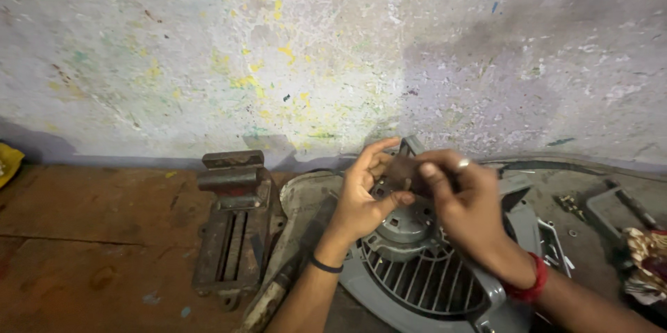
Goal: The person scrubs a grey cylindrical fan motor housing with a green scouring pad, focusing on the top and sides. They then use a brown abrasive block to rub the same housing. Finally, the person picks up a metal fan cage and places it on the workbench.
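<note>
Both hands, left and right, pinched together on small dark part above grey fan housing; vise alongside

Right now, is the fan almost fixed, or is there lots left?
Done: the grey fan grille lies flat with its motor housing exposed. In hand: left hand and right hand pinch a small dark part above it. Left: loose screws lie on the bench, so probably plenty.
</note>
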